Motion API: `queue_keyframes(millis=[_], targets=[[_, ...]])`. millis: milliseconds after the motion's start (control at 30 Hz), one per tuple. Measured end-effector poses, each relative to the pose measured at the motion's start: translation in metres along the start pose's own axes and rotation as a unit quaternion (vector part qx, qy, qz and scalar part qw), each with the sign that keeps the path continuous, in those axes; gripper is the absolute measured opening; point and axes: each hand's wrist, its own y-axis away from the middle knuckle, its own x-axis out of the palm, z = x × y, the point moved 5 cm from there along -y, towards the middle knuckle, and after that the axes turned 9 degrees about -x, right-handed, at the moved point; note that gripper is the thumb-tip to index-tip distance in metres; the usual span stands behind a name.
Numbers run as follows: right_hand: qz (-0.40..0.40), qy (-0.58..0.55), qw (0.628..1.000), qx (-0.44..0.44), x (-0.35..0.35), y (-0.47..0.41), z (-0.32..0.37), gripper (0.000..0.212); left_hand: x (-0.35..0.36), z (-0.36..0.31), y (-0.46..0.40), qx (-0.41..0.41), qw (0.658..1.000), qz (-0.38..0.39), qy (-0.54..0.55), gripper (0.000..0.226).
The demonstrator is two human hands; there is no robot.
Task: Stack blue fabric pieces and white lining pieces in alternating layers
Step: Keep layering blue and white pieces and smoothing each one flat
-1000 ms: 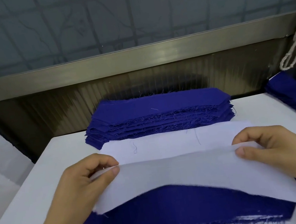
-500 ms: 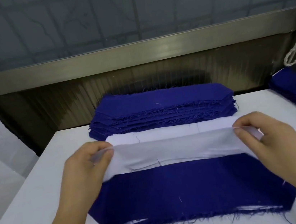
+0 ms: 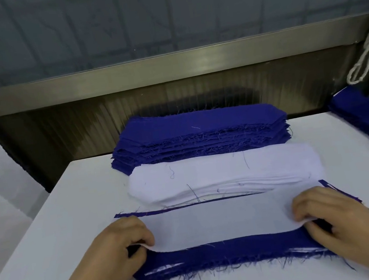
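Hands [image 3: 226, 233], L & R, each pinching white lining piece [image 3: 220, 222] ends atop blue fabric piece [image 3: 229, 252].

White lining piece [image 3: 220, 223] flat atop frayed blue fabric piece [image 3: 229, 255], white lining stack [image 3: 225, 172] and blue stack [image 3: 199, 135] behind.

The white lining piece [image 3: 220, 223] between the hands is plain, translucent white, with no print. Under it the blue fabric piece [image 3: 229, 255] is deep royal blue, its near edge frayed into dark blue threads, with thin white streaks showing near both corners. Beyond the hands, the stack of white lining [image 3: 225, 173] is a faintly lilac white, flecked with a few stray dark threads. Farther still, the stack of blue fabric [image 3: 201, 135] is the same solid royal blue. The surface [image 3: 51, 239] is plain white. To the right, another blue pile [image 3: 368, 118] matches, and a cream cord [image 3: 368, 49] hangs above it.
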Motion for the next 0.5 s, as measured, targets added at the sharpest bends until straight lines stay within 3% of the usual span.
queue_keyframes(millis=[400,500], targets=[[-0.004,0.005,1.000,0.016,-0.0035,0.0006,0.0069,0.012,0.0065,-0.0044,-0.0001,-0.012,1.000,0.012,0.003,0.039],[-0.003,0.008,1.000,0.007,-0.0044,0.0002,0.0094,0.009,0.0061,-0.0069,0.0022,-0.009,0.999,0.037,0.020,0.022]])
